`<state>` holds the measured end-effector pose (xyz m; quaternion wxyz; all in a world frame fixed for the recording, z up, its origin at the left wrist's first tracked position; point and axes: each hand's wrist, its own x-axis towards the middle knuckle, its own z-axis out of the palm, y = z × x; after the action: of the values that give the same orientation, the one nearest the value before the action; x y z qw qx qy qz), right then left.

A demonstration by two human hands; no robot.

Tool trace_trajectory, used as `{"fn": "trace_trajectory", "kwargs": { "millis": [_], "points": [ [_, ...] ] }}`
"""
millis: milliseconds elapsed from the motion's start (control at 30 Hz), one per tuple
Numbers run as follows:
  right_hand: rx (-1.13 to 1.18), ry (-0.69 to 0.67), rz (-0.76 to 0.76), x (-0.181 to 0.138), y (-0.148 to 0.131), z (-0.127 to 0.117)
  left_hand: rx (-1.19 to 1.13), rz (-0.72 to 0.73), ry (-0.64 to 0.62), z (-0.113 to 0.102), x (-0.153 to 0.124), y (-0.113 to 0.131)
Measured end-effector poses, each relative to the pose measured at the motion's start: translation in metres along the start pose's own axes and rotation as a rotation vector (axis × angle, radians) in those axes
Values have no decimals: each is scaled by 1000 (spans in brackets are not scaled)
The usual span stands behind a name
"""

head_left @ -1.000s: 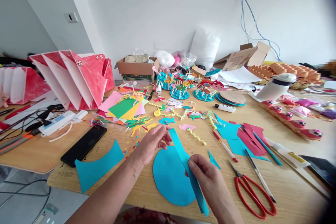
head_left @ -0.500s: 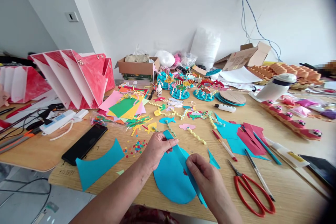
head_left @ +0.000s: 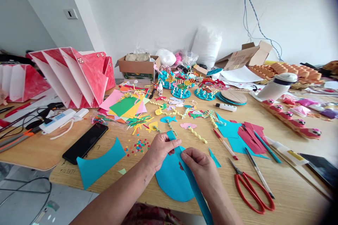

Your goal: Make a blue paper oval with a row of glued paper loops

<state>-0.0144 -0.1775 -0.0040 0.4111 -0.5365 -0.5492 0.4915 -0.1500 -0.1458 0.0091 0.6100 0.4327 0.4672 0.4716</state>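
A long strip of blue paper (head_left: 198, 197) runs slantwise between my hands and down to the lower edge of the view. My left hand (head_left: 161, 149) pinches its upper end between thumb and fingers. A little lower, the thumb and fingers of my right hand (head_left: 198, 165) close on the same strip. Under both hands lies a round blue disc (head_left: 173, 182), partly covered by the strip and fingers. Right of my right hand are a small blue paper triangle (head_left: 214, 157) and red-handled scissors (head_left: 250, 190). A curved blue paper offcut (head_left: 101, 161) lies left of my left arm.
A black phone (head_left: 86, 143) lies at the left, near confetti dots (head_left: 138, 146). Coloured paper sheets (head_left: 124, 105), paper fish with twisted stems and finished blue bases (head_left: 181, 93) fill the back. Pens (head_left: 260, 172) and red paper scraps (head_left: 252, 137) lie right.
My right hand has moved up and left along the strip, closer to my left hand. The strip's lower end now reaches farther down, out of view. My left hand has hardly moved.
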Motion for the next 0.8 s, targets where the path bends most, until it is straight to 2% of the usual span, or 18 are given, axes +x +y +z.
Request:
{"fn": "trace_trajectory", "kwargs": {
  "millis": [200,500,700,800],
  "points": [
    [92,6,34,1,7,1,13,-29,-67,-3,3,-3],
    [-161,40,-38,-4,10,3,100,111,5,-2,5,-4],
    [-87,57,14,-2,8,7,107,104,-16,-2,2,-11],
    [-60,62,-13,1,4,8,115,105,-37,-2,1,-15]
  ]
}}
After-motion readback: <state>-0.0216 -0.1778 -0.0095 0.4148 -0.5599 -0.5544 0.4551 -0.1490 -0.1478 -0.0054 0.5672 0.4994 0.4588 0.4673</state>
